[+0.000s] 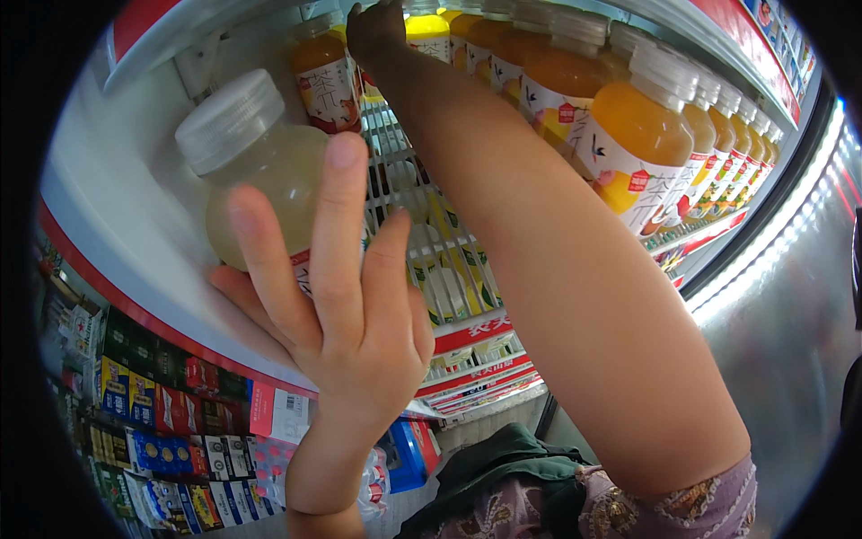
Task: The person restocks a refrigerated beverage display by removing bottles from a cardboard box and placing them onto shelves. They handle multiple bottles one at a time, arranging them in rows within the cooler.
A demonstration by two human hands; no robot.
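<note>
My left hand (360, 323) is raised before a plastic bottle (269, 165) of pale cloudy drink, at the left of the cooler shelf. Its fingers are spread and hide the lower part of the bottle; whether they touch it I cannot tell. My right arm crosses the picture, and my right hand (377, 34) reaches to the back of the wire shelf (397, 158). There it is in shadow, between an amber drink bottle (326, 87) and a bright yellow one (429, 30). Its fingertips are hard to make out, and any hold is unclear.
Rows of orange and amber bottles (636, 145) line the shelf's right side. The cooler's white side wall (128, 202) stands at left, and a glass door (781, 350) at right. Lower shelves (471, 374) carry price strips. Stacked drink cartons (175, 404) and a blue crate (407, 458) sit on the floor.
</note>
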